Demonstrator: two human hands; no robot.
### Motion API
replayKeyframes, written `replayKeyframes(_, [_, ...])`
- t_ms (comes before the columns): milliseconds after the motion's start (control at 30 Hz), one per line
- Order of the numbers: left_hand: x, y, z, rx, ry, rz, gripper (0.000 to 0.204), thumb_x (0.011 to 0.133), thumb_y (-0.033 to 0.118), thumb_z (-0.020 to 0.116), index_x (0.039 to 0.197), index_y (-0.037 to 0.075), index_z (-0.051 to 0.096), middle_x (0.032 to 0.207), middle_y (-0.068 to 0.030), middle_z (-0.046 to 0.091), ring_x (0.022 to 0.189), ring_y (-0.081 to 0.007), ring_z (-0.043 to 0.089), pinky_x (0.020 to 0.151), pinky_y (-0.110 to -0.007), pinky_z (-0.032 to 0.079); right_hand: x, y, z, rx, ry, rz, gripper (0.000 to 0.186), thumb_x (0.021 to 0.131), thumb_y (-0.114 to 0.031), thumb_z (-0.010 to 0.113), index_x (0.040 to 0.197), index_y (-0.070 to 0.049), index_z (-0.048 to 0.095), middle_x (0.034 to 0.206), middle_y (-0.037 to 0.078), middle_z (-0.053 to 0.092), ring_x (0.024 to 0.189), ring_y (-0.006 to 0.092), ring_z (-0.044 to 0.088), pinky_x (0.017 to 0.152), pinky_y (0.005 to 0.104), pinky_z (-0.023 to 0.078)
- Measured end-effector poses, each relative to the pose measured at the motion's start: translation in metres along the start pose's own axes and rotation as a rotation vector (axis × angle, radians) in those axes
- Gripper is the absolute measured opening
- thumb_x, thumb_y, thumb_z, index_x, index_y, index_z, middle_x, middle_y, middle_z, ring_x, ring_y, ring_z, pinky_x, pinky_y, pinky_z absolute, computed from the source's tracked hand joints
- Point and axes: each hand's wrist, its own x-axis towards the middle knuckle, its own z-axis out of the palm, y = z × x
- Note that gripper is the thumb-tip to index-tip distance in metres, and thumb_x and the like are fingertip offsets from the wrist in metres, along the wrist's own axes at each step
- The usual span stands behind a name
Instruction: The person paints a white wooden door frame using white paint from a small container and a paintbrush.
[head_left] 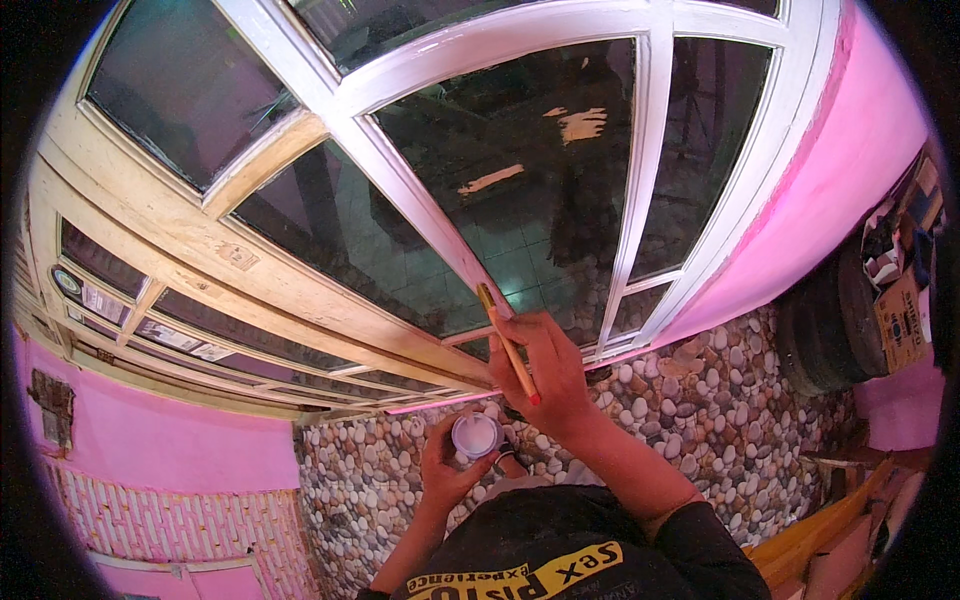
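My right hand (560,385) is closed around a slim paintbrush (517,362) with a wooden handle and a red end. The brush tip meets the lower part of a white-painted bar (425,215) in a glazed window frame. Lower down, my left hand (443,472) grips a small round paint cup (477,435) with pale, whitish paint in it. To the left of the bar, the wood of the frame (265,165) is cream and worn, while the bars to the right are white. Dark glass panes (500,180) fill the frame and show reflections.
A pink wall (810,210) borders the frame on the right. Black tires (830,320) and a cardboard box (900,320) stand at the far right, above a wooden piece of furniture (830,525). The floor (690,420) has a pebble pattern. Another pink wall (190,425) lies at left.
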Motion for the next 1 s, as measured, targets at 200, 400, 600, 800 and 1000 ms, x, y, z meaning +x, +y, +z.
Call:
replayKeyframes(200, [-0.002, -0.006, -0.002, -0.006, 0.01, 0.01, 0.079, 0.074, 0.007, 0.089, 0.14, 0.001, 0.045, 0.132, -0.0139, 0.057, 0.122, -0.0248, 0.059, 0.105, -0.04, 0.048, -0.007, -0.005, -0.008, 0.014, -0.034, 0.029, 0.032, 0.085, 0.004, 0.072, 0.114, 0.003, 0.058, 0.099, 0.021, 0.066, 0.082, 0.0348, 0.068, 0.068, 0.0381, 0.056])
replayKeyframes(400, [-0.003, -0.004, 0.001, -0.019, 0.004, -0.017, 0.08, 0.074, 0.006, 0.089, 0.14, 0.001, 0.045, 0.133, -0.0148, 0.057, 0.122, -0.0252, 0.059, 0.106, -0.041, 0.048, 0.011, -0.005, 0.0, 0.01, 0.053, -0.072, 0.033, 0.084, 0.004, 0.073, 0.113, 0.001, 0.058, 0.098, 0.021, 0.066, 0.082, 0.0347, 0.068, 0.068, 0.038, 0.056])
replayKeyframes(600, [0.0, 0.0, 0.002, -0.054, -0.002, -0.004, 0.078, 0.074, 0.005, 0.088, 0.138, 0.0, 0.045, 0.132, -0.0151, 0.058, 0.122, -0.0257, 0.059, 0.106, -0.041, 0.047, -0.006, 0.003, -0.002, -0.051, -0.045, -0.003, 0.033, 0.083, 0.004, 0.073, 0.112, 0.001, 0.058, 0.098, 0.021, 0.066, 0.079, 0.0331, 0.068, 0.066, 0.0378, 0.056])
replayKeyframes(800, [-0.002, 0.002, 0.002, -0.016, 0.006, -0.008, 0.077, 0.074, 0.004, 0.087, 0.138, 0.0, 0.046, 0.131, -0.0149, 0.058, 0.122, -0.0255, 0.059, 0.106, -0.041, 0.048, 0.009, -0.007, -0.006, -0.013, 0.025, -0.054, 0.03, 0.083, 0.004, 0.073, 0.109, 0.002, 0.059, 0.096, 0.021, 0.065, 0.076, 0.0331, 0.066, 0.064, 0.037, 0.055])
replayKeyframes(1000, [0.001, 0.003, 0.002, 0.007, 0.012, 0.0, 0.078, 0.073, 0.005, 0.088, 0.139, 0.0, 0.046, 0.131, -0.0142, 0.059, 0.121, -0.025, 0.06, 0.105, -0.04, 0.048, 0.006, 0.003, -0.003, -0.027, 0.012, -0.078, 0.031, 0.083, 0.004, 0.073, 0.11, 0.001, 0.059, 0.096, 0.021, 0.064, 0.076, 0.0331, 0.066, 0.064, 0.0372, 0.055])
